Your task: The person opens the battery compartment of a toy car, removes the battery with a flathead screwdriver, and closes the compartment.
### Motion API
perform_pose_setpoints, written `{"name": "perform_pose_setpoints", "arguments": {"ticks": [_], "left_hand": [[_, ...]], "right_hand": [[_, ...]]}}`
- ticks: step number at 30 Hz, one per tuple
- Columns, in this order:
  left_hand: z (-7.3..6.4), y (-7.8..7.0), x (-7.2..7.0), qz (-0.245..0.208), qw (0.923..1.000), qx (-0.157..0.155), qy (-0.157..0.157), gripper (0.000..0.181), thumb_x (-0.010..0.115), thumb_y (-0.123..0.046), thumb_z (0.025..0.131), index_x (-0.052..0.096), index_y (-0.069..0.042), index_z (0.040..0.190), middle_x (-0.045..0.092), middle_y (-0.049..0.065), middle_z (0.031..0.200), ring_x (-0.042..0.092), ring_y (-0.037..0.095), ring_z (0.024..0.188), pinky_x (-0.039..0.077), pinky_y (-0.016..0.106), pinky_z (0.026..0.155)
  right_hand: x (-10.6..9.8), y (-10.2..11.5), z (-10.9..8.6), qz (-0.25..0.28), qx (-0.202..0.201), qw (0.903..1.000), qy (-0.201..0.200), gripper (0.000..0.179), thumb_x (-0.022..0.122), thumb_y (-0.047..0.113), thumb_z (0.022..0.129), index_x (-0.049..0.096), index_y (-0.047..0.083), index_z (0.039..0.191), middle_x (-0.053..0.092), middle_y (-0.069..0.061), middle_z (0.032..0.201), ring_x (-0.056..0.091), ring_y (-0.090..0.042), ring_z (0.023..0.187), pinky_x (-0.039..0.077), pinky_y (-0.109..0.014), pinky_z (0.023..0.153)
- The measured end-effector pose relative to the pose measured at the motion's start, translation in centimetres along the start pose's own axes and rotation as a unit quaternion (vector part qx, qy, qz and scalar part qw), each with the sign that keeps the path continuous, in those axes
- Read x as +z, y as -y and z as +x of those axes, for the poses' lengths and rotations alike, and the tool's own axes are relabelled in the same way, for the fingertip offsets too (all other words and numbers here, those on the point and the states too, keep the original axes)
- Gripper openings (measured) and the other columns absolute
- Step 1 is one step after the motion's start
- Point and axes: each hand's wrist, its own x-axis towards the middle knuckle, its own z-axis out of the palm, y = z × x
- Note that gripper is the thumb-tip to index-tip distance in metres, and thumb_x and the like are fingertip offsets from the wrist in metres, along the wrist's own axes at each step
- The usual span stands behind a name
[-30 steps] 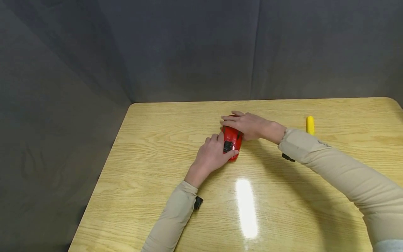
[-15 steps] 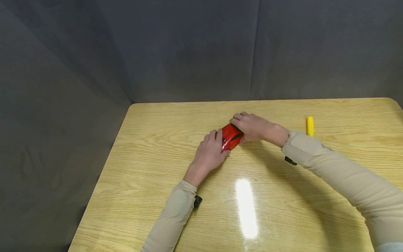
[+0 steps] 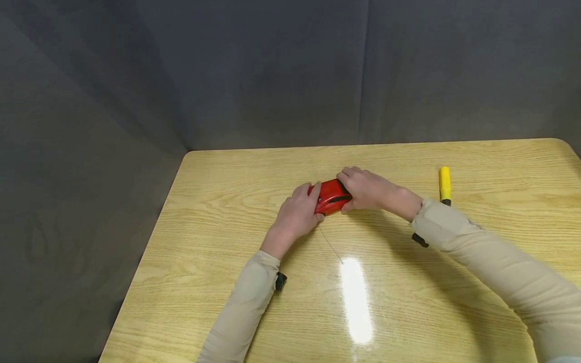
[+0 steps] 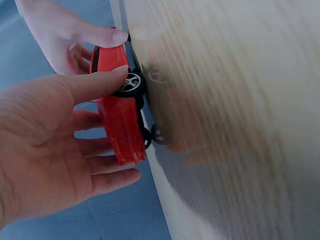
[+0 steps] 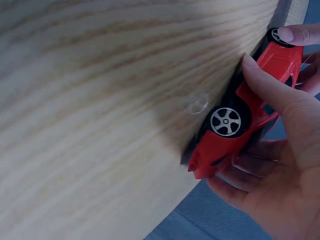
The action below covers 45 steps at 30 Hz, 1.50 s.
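A red toy car [image 3: 330, 195] with dark windows lies crosswise between both hands, low over the wooden table, wheels down. The left hand [image 3: 297, 210] grips its left end. In the left wrist view, that thumb [image 4: 102, 84] lies by a silver-spoked wheel [image 4: 130, 83] and the fingers reach round the far side. The right hand [image 3: 365, 190] holds the other end; its thumb [image 5: 267, 82] presses the car's near side, with fingers curled behind the body. Whether every wheel touches the table, I cannot tell.
A yellow stick-like thing [image 3: 445, 182] with a dark lower end lies at the right, partly behind the right sleeve [image 3: 485, 254]. A thin dark line [image 3: 331, 245] runs over the table [image 3: 181, 262] below the left hand. Dark cloth [image 3: 272, 75] hangs behind the table.
The red toy car has turned from lengthwise to crosswise. The left hand has shifted slightly left and the right hand slightly right, its once-straighter fingers now curled round the car's end.
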Motion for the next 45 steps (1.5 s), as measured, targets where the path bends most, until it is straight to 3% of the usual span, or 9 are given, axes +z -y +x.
{"name": "perform_pose_setpoints", "arguments": {"ticks": [12, 24, 35, 45], "left_hand": [[1.9, 1.4, 0.3, -0.020, 0.9993, 0.029, 0.010, 0.082, 0.073, -0.034, 0.098, 0.029, -0.016, 0.165, 0.040, 0.018, 0.156, 0.044, 0.029, 0.139, 0.050, 0.042, 0.105], [3.3, 1.9, 0.5, -0.057, 0.9972, 0.046, 0.016, 0.081, 0.075, -0.028, 0.097, 0.031, -0.023, 0.165, 0.037, 0.013, 0.160, 0.037, 0.027, 0.144, 0.046, 0.047, 0.108], [3.6, 1.7, 0.3, -0.063, 0.9966, 0.047, 0.023, 0.084, 0.078, -0.027, 0.095, 0.032, -0.022, 0.164, 0.038, 0.011, 0.159, 0.037, 0.026, 0.145, 0.045, 0.046, 0.109], [3.8, 1.8, 0.5, -0.068, 0.9967, 0.042, 0.014, 0.085, 0.080, -0.028, 0.092, 0.034, -0.023, 0.164, 0.040, 0.009, 0.157, 0.039, 0.025, 0.144, 0.047, 0.048, 0.105]], "right_hand": [[0.4, -0.9, -1.0, 0.023, 0.041, 0.9989, -0.002, 0.077, 0.092, 0.033, 0.080, 0.055, -0.011, 0.132, 0.058, -0.024, 0.121, 0.057, -0.038, 0.106, 0.054, -0.049, 0.089], [0.3, -1.9, -2.7, 0.071, 0.050, 0.9961, 0.014, 0.078, 0.088, 0.016, 0.083, 0.048, -0.011, 0.144, 0.056, -0.028, 0.124, 0.060, -0.038, 0.104, 0.054, -0.051, 0.092], [1.2, -2.2, -3.8, 0.133, 0.078, 0.9880, -0.007, 0.086, 0.087, 0.017, 0.084, 0.039, -0.011, 0.150, 0.055, -0.026, 0.131, 0.054, -0.039, 0.116, 0.050, -0.054, 0.099], [1.7, -3.0, -4.1, 0.175, 0.079, 0.9810, -0.027, 0.087, 0.090, 0.019, 0.079, 0.044, -0.011, 0.147, 0.057, -0.023, 0.129, 0.052, -0.037, 0.115, 0.046, -0.054, 0.100]]}}
